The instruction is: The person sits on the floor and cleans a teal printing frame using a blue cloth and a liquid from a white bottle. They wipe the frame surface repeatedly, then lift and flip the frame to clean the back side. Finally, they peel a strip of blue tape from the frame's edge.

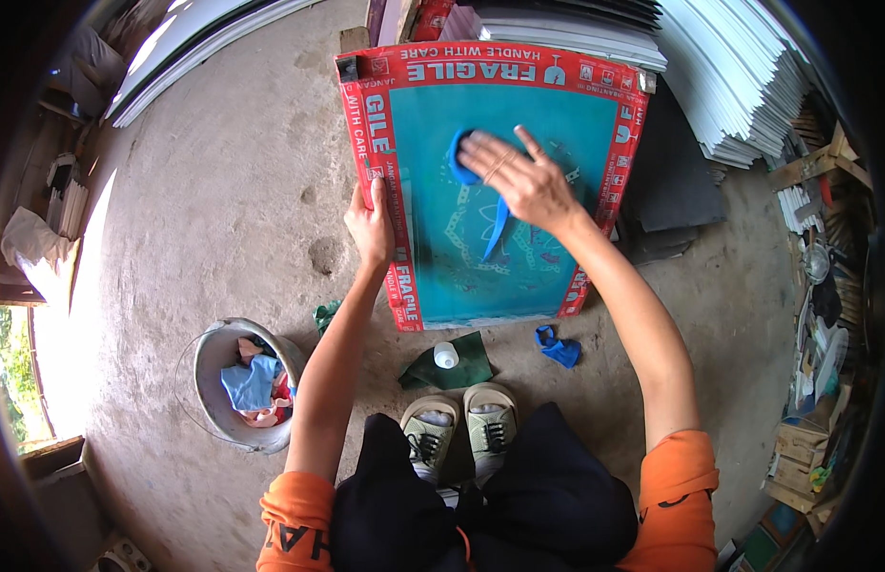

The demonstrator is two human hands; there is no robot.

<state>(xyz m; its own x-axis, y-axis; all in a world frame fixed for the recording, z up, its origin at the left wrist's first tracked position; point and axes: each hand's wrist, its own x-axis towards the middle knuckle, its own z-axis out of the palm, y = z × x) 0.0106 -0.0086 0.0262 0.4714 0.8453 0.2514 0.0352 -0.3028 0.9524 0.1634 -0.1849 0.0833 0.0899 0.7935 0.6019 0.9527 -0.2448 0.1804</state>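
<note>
A screen printing frame (576, 124) with teal mesh and red printed tape around its border stands tilted in front of me. My left hand (370, 227) is closed on its left edge, thumb on the taped side. Against the upper middle of the mesh, my right hand (518, 181) presses a blue cloth (458, 157), its fingers stretched over it and a little blurred. A narrow blue tail of cloth (498, 229) trails below the palm. Faint pale line patterns show on the mesh, partly hidden by this hand.
Near my feet lie a dark green cloth (471, 367) with a small white bottle (445, 356) on it and a crumpled blue cloth (558, 347). A grey bucket (209, 348) of rags stands left. Stacked white sheets (738, 86) and dark boards (676, 181) are behind at right.
</note>
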